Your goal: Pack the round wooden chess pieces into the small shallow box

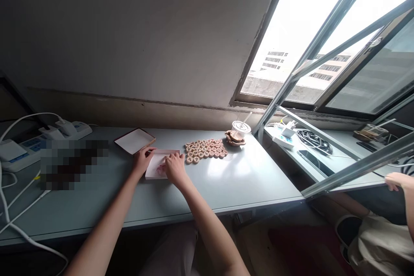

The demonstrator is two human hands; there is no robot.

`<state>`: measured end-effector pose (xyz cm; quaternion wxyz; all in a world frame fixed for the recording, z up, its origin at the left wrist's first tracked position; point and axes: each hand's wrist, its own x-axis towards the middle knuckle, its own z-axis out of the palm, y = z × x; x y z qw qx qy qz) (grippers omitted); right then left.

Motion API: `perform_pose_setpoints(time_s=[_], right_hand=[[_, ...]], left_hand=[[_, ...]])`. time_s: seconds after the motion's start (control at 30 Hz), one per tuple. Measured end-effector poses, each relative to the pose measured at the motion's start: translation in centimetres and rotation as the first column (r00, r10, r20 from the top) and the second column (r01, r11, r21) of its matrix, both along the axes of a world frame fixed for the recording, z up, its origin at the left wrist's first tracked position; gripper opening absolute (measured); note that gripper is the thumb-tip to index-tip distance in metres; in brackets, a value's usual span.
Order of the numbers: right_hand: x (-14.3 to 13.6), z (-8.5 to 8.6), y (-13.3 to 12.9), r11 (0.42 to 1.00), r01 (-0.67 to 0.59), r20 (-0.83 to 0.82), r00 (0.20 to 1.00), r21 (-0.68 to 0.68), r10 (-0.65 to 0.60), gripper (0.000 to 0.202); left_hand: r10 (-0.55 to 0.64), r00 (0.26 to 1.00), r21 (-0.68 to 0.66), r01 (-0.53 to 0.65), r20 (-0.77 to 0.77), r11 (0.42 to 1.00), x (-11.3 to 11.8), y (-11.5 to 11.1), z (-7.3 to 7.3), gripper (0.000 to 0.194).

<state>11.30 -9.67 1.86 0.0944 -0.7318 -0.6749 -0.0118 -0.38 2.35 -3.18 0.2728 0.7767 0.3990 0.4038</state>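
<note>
A shallow white box lies open on the grey table in front of me. My left hand grips the box at its left edge, with a small dark patch by the fingertips. Over the box's right part is my right hand, its fingers bent down and closed; whatever they may pinch is hidden. A pinkish patch shows on the box floor beside those fingers. Just right of the box, round wooden xiangqi pieces lie flat in close rows. The box lid rests inside-up behind my left hand.
A lidded plastic cup with a straw stands in a brown holder at the back right. Power strips and white cables lie left, near a blurred-out area. A metal post borders the right end. Another person's hand is at the far right.
</note>
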Motion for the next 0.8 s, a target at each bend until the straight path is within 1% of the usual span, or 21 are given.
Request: perform_pose_setpoints(time_s=[0.07, 0.13, 0.2, 0.27, 0.3, 0.37, 0.43, 0.53, 0.6, 0.7, 0.8], right_hand=[[0.3, 0.2, -0.3, 1.0, 0.008, -0.079, 0.997, 0.024, -0.006, 0.016], [1.0, 0.7, -1.3, 0.989, 0.038, -0.177, 0.984, 0.141, -0.012, 0.013], [2.2, 1.3, -2.9, 0.951, 0.126, -0.314, 0.949, 0.284, -0.031, 0.017], [4.1, 1.7, -5.1, 0.899, 0.246, -0.47, 0.881, 0.363, -0.051, 0.021], [5.1, 1.7, -6.3, 0.882, 0.3, -0.536, 0.842, 0.365, -0.064, 0.022], [7.3, 1.1, -8.8, 0.87, 0.377, -0.609, 0.784, 0.317, -0.118, 0.024], [9.1, 0.0, -11.1, 0.85, 0.45, -0.604, 0.768, 0.274, -0.212, 0.023], [10.6, -2.1, -13.5, 0.787, 0.554, -0.58, 0.747, 0.271, -0.326, 0.028], [11.0, -3.0, -14.2, 0.745, 0.606, -0.621, 0.705, 0.277, -0.343, 0.033], [11.1, -3.4, -14.3, 0.699, 0.664, -0.715, 0.621, 0.264, -0.32, 0.032], [11.1, -3.0, -14.3, 0.697, 0.669, -0.765, 0.582, 0.258, -0.276, 0.028]], left_hand=[[-0.002, 1.0, 0.0, 0.002, -0.012, 1.0, 0.0, 0.0, 0.0, 0.029], [-0.004, 1.0, 0.001, 0.004, -0.028, 1.0, 0.0, 0.1, -0.1, 0.029], [-0.002, 0.999, 0.001, 0.002, -0.04, 1.0, -0.1, 0.3, -0.2, 0.03], [0.001, 0.999, 0.0, -0.001, -0.044, 1.0, -0.1, 0.4, -0.3, 0.031], [0.001, 0.999, 0.001, -0.001, -0.047, 1.0, -0.1, 0.5, -0.4, 0.032], [-0.001, 0.998, 0.011, 0.001, -0.055, 1.0, -0.1, 0.5, -0.4, 0.033], [0.009, 0.999, 0.035, -0.008, -0.048, 0.999, 0.0, 0.5, -0.3, 0.033], [0.041, 0.999, 0.07, -0.04, -0.004, 0.997, 0.1, 0.4, 0.0, 0.036], [0.057, 0.998, 0.078, -0.058, 0.019, 0.995, 0.0, 0.2, 0.3, 0.036], [0.085, 0.996, 0.095, -0.088, 0.031, 0.992, -0.2, -0.2, 0.8, 0.035], [0.139, 0.99, 0.105, -0.143, 0.038, 0.984, -0.4, -0.6, 1.2, 0.031]])
